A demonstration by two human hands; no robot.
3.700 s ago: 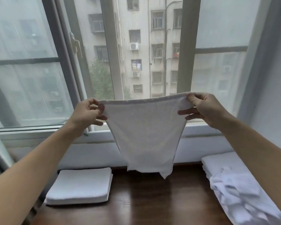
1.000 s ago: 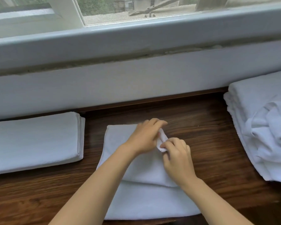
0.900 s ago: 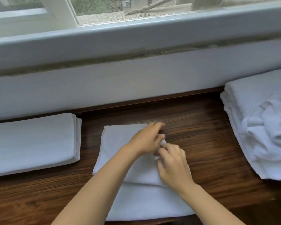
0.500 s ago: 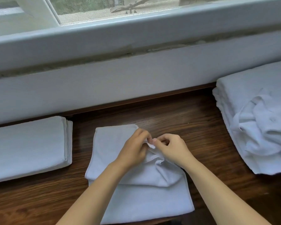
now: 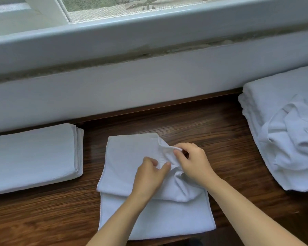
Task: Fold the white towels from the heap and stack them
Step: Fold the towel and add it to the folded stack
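Dark wood table [image 5: 212, 132] under a pale sill [image 5: 149, 38] and white wall [image 5: 132, 89], window mesh at the far edge.

Towel [image 5: 130, 157] at the near middle of the table, lying flat, far part doubled back over the near part, fold edge running left to right. Far right corner lifted and bunched into creases.

Left hand [image 5: 149, 176] over the towel's middle, thumb and fingers curled and pinching a ridge of cloth just near of the raised corner. Right hand [image 5: 194, 164] just beside it on the right, fingers curled, thumb and forefinger pinching the raised corner itself. Both forearms reaching in from the near edge and covering part of the towel's near half.

Stack [image 5: 34, 155] of folded towels at the left, well apart from the towel, layered edges facing right, bare wood between.

Heap [image 5: 283, 132] at the right edge: folded layers underneath, a crumpled loose piece on top, partly cut off by the frame. Bare wood between heap and right hand.

Nothing lying between the hands and either pile. Far strip of table hard against the wall's foot, in shadow.
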